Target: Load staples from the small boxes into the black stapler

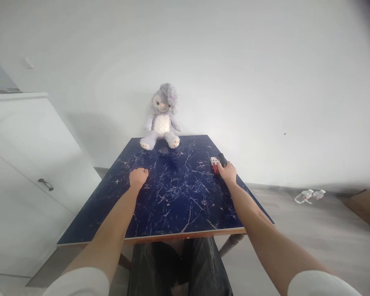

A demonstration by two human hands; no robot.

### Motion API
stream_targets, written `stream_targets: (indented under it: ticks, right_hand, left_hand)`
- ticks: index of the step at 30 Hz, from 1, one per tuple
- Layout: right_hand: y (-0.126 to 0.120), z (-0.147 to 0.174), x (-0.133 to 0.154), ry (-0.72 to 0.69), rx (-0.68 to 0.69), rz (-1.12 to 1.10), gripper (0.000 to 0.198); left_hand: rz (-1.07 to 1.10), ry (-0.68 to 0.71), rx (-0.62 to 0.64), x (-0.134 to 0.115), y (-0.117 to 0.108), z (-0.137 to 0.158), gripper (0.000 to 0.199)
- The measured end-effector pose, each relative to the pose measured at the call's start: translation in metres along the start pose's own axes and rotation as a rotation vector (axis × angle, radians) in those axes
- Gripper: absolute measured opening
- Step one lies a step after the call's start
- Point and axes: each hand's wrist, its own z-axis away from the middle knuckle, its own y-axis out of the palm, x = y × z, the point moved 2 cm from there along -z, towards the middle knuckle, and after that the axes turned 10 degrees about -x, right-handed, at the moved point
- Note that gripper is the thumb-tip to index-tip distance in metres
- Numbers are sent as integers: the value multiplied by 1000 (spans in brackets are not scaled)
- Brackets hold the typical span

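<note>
My left hand (138, 176) rests as a closed fist on the left half of a dark blue, marble-patterned table (179, 209). Nothing shows in it. Near the table's right edge, my right hand (228, 172) is closed around a small black object (222, 159), whose rounded far end sticks out past the fingers; its kind is unclear. Just left of that thumb, and seemingly touching it, is a small red-and-white box (215, 165). At the table's far edge a lilac plush rabbit (162, 119) with a cream belly sits upright, facing me.
Behind the plush stands a white wall (234, 82). A white cabinet (24, 164) with a dark handle is close by on the left. On the floor to the right lie clear plastic bottles (305, 196) and a brown cardboard box (365, 207). My legs are under the near edge.
</note>
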Motion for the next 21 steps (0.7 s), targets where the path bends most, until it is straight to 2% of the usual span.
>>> stream_targets:
  ticks: [12,21]
  right_hand:
    - [3,-2,-8,-24,48,-31,72]
    - [7,-6,-9,-5,34,-18,74]
  left_hand:
    - [32,1,-3,-1,-2,5,45]
    - [48,7,-9,-2,-1,2,42]
